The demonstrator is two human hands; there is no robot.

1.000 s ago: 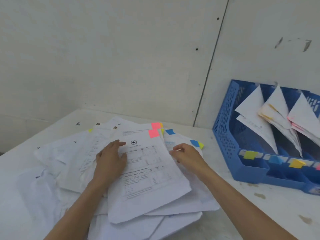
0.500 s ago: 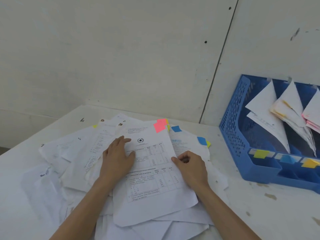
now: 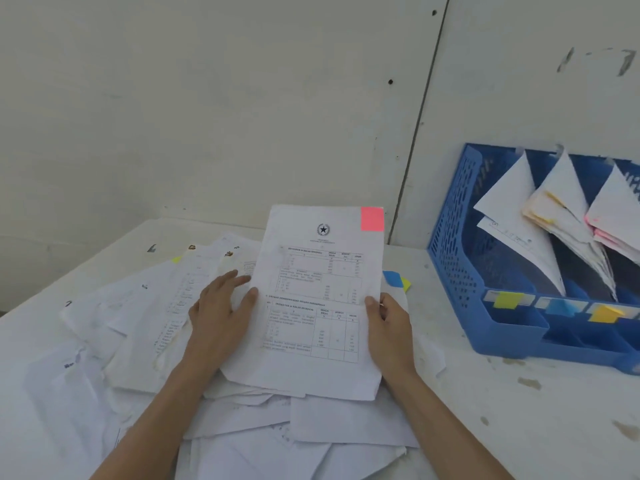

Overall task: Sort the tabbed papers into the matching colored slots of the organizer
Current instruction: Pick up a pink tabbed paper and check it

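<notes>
Head view: your left hand (image 3: 221, 320) and right hand (image 3: 389, 329) each pinch a side edge of one printed sheet (image 3: 311, 358), centre frame over the paper pile (image 3: 138, 323); one pink tab (image 3: 372, 219) marks its upper-right corner. One blue organizer (image 3: 457, 237) stands right.

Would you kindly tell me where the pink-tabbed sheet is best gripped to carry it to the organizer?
Probably its right long edge, about midway, coming from the right as the right hand does: the pink-tabbed sheet stands tilted up from the pile, that edge is free, and the organizer lies on that side.
</notes>
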